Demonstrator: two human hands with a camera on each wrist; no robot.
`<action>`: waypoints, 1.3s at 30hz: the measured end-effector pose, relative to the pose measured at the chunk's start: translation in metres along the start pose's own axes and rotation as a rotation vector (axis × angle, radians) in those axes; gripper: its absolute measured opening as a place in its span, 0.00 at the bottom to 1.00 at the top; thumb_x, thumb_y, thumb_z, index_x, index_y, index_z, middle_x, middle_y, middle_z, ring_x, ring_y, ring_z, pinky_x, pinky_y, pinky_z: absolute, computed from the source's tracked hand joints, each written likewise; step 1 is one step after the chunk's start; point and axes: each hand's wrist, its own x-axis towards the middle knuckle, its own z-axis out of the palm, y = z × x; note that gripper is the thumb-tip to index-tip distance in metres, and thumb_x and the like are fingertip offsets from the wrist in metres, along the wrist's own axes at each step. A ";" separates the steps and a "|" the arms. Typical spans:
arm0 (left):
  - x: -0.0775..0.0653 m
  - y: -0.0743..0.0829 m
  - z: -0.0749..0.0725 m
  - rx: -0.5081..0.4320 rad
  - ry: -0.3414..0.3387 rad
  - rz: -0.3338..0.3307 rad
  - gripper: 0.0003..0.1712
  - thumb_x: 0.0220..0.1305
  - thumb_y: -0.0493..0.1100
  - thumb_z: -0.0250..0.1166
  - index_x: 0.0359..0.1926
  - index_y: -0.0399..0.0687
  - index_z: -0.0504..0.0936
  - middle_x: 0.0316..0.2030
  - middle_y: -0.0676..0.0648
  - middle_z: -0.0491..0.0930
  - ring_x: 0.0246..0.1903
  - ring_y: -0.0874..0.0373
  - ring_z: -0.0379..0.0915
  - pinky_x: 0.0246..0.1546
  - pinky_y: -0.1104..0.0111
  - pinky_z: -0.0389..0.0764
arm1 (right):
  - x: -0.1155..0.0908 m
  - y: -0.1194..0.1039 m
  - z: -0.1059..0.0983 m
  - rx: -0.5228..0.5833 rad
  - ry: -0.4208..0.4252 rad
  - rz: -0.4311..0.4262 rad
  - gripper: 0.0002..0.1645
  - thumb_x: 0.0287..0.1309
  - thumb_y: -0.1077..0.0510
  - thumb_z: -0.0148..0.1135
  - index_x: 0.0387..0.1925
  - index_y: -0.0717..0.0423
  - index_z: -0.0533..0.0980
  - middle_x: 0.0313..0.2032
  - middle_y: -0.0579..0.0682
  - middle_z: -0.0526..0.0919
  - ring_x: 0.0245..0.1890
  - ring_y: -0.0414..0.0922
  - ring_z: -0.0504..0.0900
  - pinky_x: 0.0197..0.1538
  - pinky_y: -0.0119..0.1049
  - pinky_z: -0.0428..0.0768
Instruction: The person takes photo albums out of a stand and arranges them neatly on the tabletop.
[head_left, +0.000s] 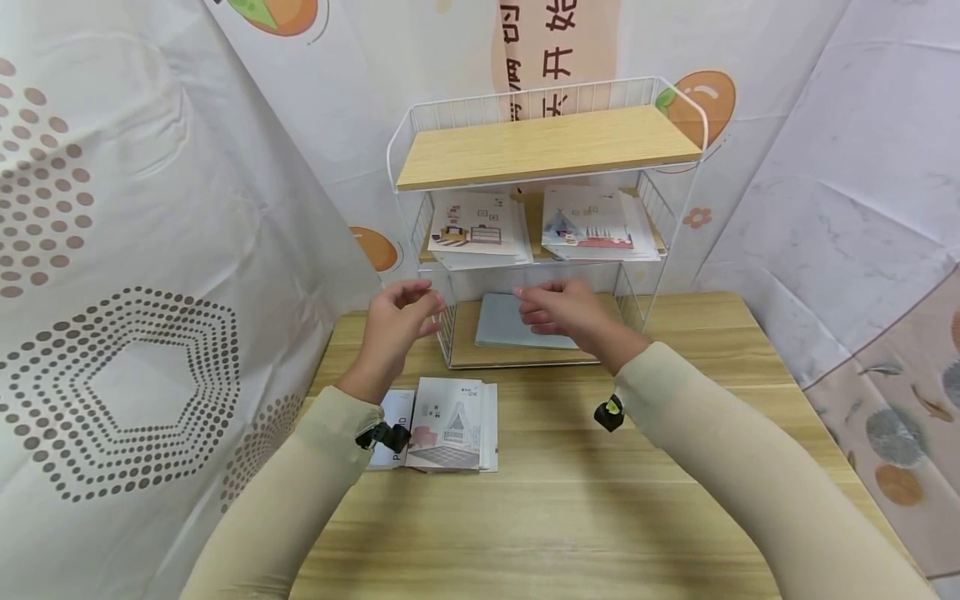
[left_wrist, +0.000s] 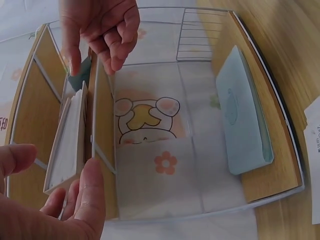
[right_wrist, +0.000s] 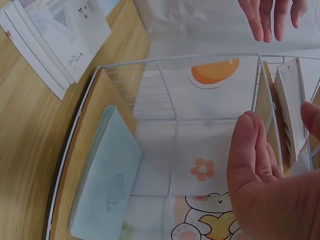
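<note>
My left hand (head_left: 397,325) hovers at the left front of a white wire rack with wooden shelves (head_left: 551,148), fingers loosely bent and holding nothing. Facing it, my right hand (head_left: 566,312) is also without anything in its grasp, in front of the lower level. Behind the right hand, a light blue notebook (head_left: 498,321) lies flat on the bottom shelf; in the right wrist view its cover (right_wrist: 107,180) bears a small printed drawing. Two piles of illustrated booklets, a left pile (head_left: 472,225) and a right pile (head_left: 588,221), sit on the middle shelf above the hands.
Left of centre on the wooden table (head_left: 555,517) lies another stack of booklets (head_left: 446,425), below my left forearm. Thin wire sides (head_left: 633,296) bound the rack. Patterned cloth (head_left: 150,167) hangs around the table on the left, back and right.
</note>
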 end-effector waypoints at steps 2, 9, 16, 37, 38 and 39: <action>0.003 0.003 0.001 -0.010 -0.009 -0.008 0.23 0.70 0.44 0.67 0.61 0.40 0.76 0.50 0.44 0.79 0.54 0.45 0.83 0.52 0.54 0.87 | 0.000 -0.003 -0.002 0.007 -0.001 0.002 0.39 0.64 0.40 0.71 0.63 0.63 0.72 0.54 0.59 0.85 0.48 0.49 0.89 0.55 0.45 0.88; 0.012 0.015 0.005 -0.029 -0.021 -0.060 0.27 0.72 0.45 0.66 0.65 0.38 0.73 0.54 0.44 0.78 0.55 0.46 0.83 0.55 0.53 0.86 | -0.001 -0.014 -0.005 0.036 0.005 0.008 0.40 0.65 0.39 0.69 0.65 0.63 0.71 0.55 0.59 0.85 0.48 0.47 0.89 0.60 0.47 0.85; 0.021 0.025 0.007 -0.045 -0.024 -0.110 0.28 0.71 0.48 0.67 0.65 0.39 0.74 0.57 0.45 0.79 0.57 0.43 0.83 0.54 0.53 0.87 | 0.003 -0.019 -0.004 0.087 0.021 0.027 0.41 0.63 0.39 0.71 0.66 0.62 0.71 0.55 0.59 0.86 0.50 0.48 0.89 0.60 0.45 0.85; 0.046 0.042 0.013 -0.035 0.002 -0.283 0.38 0.65 0.63 0.69 0.64 0.46 0.69 0.55 0.41 0.81 0.50 0.47 0.87 0.48 0.59 0.89 | 0.017 -0.034 0.000 0.165 0.055 0.120 0.38 0.60 0.35 0.72 0.57 0.60 0.77 0.52 0.57 0.88 0.53 0.52 0.88 0.53 0.41 0.88; 0.047 0.042 0.013 -0.032 0.005 -0.287 0.38 0.65 0.63 0.69 0.64 0.46 0.69 0.55 0.41 0.81 0.50 0.47 0.87 0.47 0.59 0.89 | 0.017 -0.035 0.000 0.166 0.053 0.123 0.38 0.60 0.35 0.72 0.57 0.60 0.77 0.52 0.57 0.88 0.53 0.51 0.88 0.53 0.41 0.88; 0.048 0.042 0.013 -0.028 0.008 -0.288 0.38 0.65 0.63 0.69 0.64 0.46 0.69 0.56 0.40 0.80 0.49 0.48 0.88 0.47 0.60 0.89 | 0.018 -0.036 -0.001 0.163 0.052 0.125 0.39 0.60 0.34 0.71 0.57 0.60 0.77 0.52 0.57 0.87 0.52 0.51 0.88 0.53 0.41 0.88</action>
